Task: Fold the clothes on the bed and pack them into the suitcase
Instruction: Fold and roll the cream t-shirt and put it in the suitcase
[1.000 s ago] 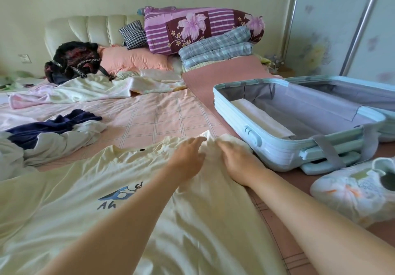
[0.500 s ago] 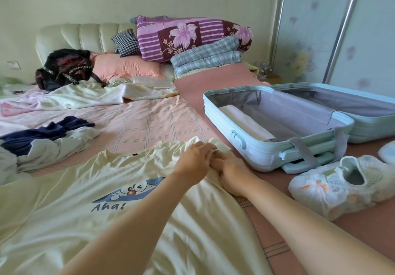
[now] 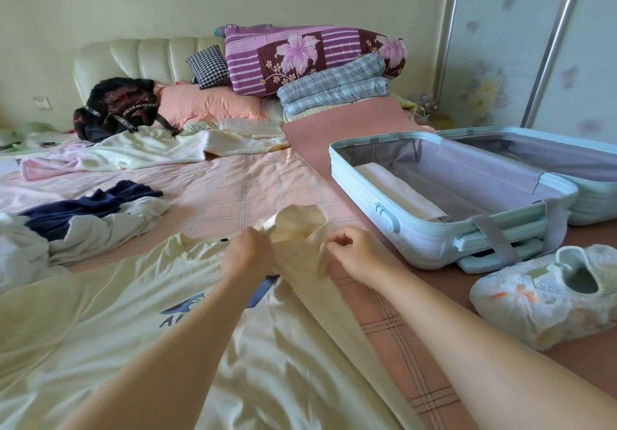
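On the bed (image 3: pixel 267 182), beside the open suitcase (image 3: pixel 417 239), the left hand (image 3: pixel 248 256) and the right hand (image 3: pixel 357 256) each pinch the raised sleeve (image 3: pixel 300 229) of the yellow T-shirt (image 3: pixel 133 312), which should be laid flat over the chest with a straight edge.

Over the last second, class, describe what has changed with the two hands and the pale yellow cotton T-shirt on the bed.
The left hand and right hand, earlier resting on the flat sleeve of the pale yellow cotton T-shirt, now grip it and have lifted it off the pink checked bed. The open light blue hard-shell suitcase, white fabric sneaker and navy-and-white clothes heap stayed put.
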The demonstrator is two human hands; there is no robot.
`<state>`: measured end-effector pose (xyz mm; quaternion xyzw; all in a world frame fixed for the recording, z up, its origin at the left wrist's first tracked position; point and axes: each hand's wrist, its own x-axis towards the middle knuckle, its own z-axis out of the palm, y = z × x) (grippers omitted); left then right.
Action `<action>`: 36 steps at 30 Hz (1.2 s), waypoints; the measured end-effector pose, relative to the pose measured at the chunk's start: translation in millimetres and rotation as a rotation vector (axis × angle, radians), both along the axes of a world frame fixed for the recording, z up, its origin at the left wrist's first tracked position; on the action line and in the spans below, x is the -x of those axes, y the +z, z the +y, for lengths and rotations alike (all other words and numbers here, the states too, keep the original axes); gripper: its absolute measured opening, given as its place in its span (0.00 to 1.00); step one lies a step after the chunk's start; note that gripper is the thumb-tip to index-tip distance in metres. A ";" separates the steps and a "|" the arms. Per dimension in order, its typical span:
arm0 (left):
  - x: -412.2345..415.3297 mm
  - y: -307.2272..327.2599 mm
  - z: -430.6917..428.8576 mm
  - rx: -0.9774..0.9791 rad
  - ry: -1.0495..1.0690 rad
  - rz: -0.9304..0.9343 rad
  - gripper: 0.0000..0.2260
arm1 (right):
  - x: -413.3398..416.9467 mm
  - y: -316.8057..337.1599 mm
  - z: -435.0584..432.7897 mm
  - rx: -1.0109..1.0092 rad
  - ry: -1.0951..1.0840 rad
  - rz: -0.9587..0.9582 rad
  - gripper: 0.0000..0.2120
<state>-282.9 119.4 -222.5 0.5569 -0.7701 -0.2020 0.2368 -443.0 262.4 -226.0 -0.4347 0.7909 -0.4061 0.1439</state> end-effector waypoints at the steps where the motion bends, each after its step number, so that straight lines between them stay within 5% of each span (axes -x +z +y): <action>1: -13.8 -2.0 -2.2 -0.006 0.011 -0.117 0.12 | -6.6 2.0 -2.6 0.001 0.029 -0.005 0.07; 3: -35.3 -1.0 -3.9 0.038 0.035 -0.201 0.08 | -18.7 2.4 -9.6 0.001 0.087 0.015 0.08; 8: -36.7 7.8 -0.3 0.407 -0.313 0.157 0.11 | -35.7 -2.2 -21.5 -0.081 0.134 0.104 0.14; 15: -9.0 -4.6 -0.7 0.044 -0.380 -0.248 0.15 | -28.1 -8.4 -26.8 -0.156 0.041 0.299 0.16; 22: -59.2 7.4 3.6 0.345 -0.337 -0.091 0.07 | -37.6 -5.7 -23.6 -0.114 0.115 0.305 0.16; 28: -150.6 11.5 8.4 0.008 -0.299 -0.309 0.10 | -73.5 -1.7 -19.5 -0.041 0.302 0.300 0.21; 33: -141.6 16.9 5.3 0.211 -0.173 -0.214 0.13 | -91.0 -3.4 -18.7 -0.089 0.346 0.387 0.25; 36: -109.3 17.0 -2.0 0.157 -0.181 -0.204 0.12 | -91.5 -3.6 -25.9 -0.108 0.326 0.412 0.29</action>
